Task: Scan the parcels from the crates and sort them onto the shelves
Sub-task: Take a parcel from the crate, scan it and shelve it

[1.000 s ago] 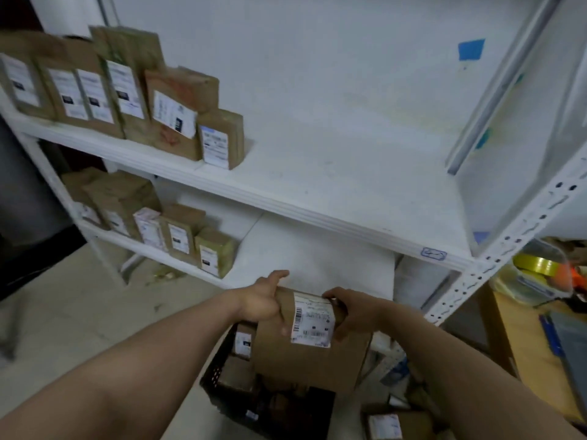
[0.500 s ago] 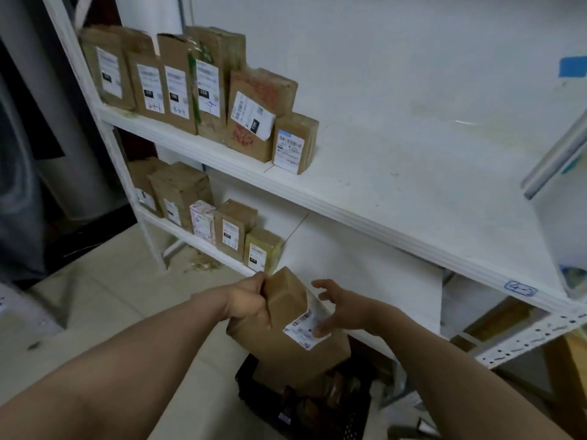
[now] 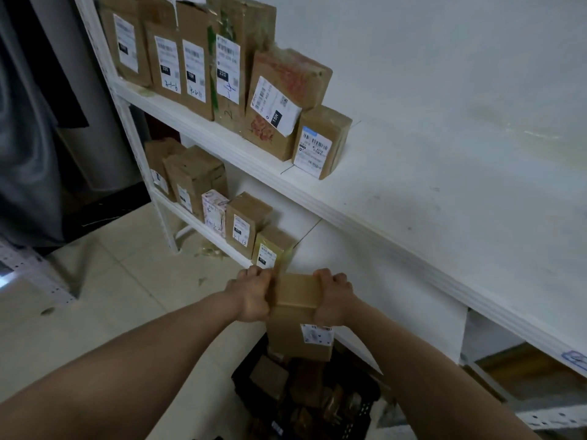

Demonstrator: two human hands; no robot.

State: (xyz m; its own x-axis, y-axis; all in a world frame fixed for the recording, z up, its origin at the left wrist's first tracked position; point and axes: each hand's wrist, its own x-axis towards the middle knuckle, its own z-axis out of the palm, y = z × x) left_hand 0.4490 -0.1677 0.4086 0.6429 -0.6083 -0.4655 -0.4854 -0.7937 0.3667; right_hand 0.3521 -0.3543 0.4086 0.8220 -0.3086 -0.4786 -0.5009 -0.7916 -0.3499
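Note:
A brown cardboard parcel (image 3: 297,315) with a white label on its near face is held upright at the front edge of the lower shelf (image 3: 374,300). My left hand (image 3: 252,295) grips its left side and my right hand (image 3: 333,296) grips its right side. It stands just right of a small parcel (image 3: 270,249) that ends the lower shelf's row. Below my hands a black crate (image 3: 251,373) holds several more brown parcels.
The upper shelf (image 3: 428,192) carries a row of labelled boxes at its left, ending with a small box (image 3: 320,142). The lower shelf's row has several boxes at left. White shelf uprights stand at left. Pale tiled floor (image 3: 111,296) lies to the left.
The view swung left and down. Both hands carried the parcel from above the crate up to the lower shelf's edge, turning it upright beside the last small parcel.

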